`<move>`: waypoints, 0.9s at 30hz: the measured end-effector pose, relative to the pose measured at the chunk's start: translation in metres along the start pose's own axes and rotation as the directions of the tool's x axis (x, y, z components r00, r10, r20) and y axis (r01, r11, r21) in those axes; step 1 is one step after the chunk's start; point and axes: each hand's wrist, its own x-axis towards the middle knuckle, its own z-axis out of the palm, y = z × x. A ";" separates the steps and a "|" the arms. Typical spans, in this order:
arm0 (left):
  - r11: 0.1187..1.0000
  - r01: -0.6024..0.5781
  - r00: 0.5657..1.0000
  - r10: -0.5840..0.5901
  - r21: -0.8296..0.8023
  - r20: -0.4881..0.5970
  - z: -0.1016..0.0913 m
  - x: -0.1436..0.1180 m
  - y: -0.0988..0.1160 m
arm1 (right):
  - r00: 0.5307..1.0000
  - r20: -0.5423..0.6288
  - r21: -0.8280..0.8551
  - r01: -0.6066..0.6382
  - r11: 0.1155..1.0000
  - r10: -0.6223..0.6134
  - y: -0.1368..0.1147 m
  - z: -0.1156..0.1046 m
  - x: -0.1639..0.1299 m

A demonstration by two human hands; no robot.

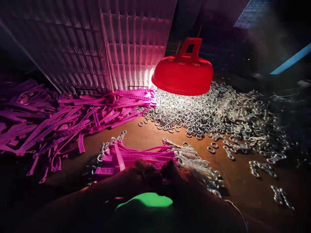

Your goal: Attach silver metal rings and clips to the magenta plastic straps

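Head view, dim scene, single light source: red lamp (pixel 182 75) hanging low over the brown desk (pixel 145 137)

Hands: left hand (pixel 143 173) and right hand (pixel 178 176) meet at the near edge of the desk, knuckles almost touching, both in deep shadow. Fingers of each hand curl inward over something small between them; the item itself is hidden in the dark. Grip state: fingers look drawn together on both hands, but whether either grip is clamped on a part I cannot tell. A green patch (pixel 148 199) glows just below the hands

Nearest work: a bundle of pink straps (pixel 136 156) lies flat on the desk just beyond the fingertips, touching or nearly touching them. Metal clips (pixel 107 145) hang from the left ends of the straps; more clipped ends (pixel 191 158) fan out on the right side, beside the right hand

Surroundings: large loose heap of pink straps (pixel 48 119) spread over the left half of the desk. Directly under the lamp, a mound of small metal rings (pixel 184 111), brightly lit. To its right, a wide scatter of metal hooks (pixel 247 129), thinning to a few single pieces near the right edge. White gridded panels (pixel 131 42) stand upright behind the strap heap
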 end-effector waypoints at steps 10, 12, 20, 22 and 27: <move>0.991 -0.120 0.993 0.120 0.066 0.008 0.006 -0.009 -0.010 | 0.996 0.049 0.102 -0.082 0.991 0.078 0.056 0.025 -0.020; 0.991 -0.107 0.994 0.105 0.086 0.034 0.001 -0.004 -0.016 | 0.994 0.104 0.054 -0.051 0.997 0.045 0.050 0.023 -0.017; 0.988 -0.087 0.994 0.077 0.124 0.081 -0.007 0.002 -0.019 | 0.952 0.305 -0.145 0.021 0.989 0.024 0.019 0.012 -0.001; 0.990 -0.101 0.989 0.088 0.100 0.121 -0.005 0.002 -0.018 | 0.956 0.293 -0.164 0.058 0.985 -0.007 0.017 0.010 -0.001; 0.982 -0.099 0.990 0.081 0.158 0.117 -0.010 0.002 -0.013 | 0.975 0.221 -0.077 0.035 0.996 -0.017 0.016 0.003 -0.007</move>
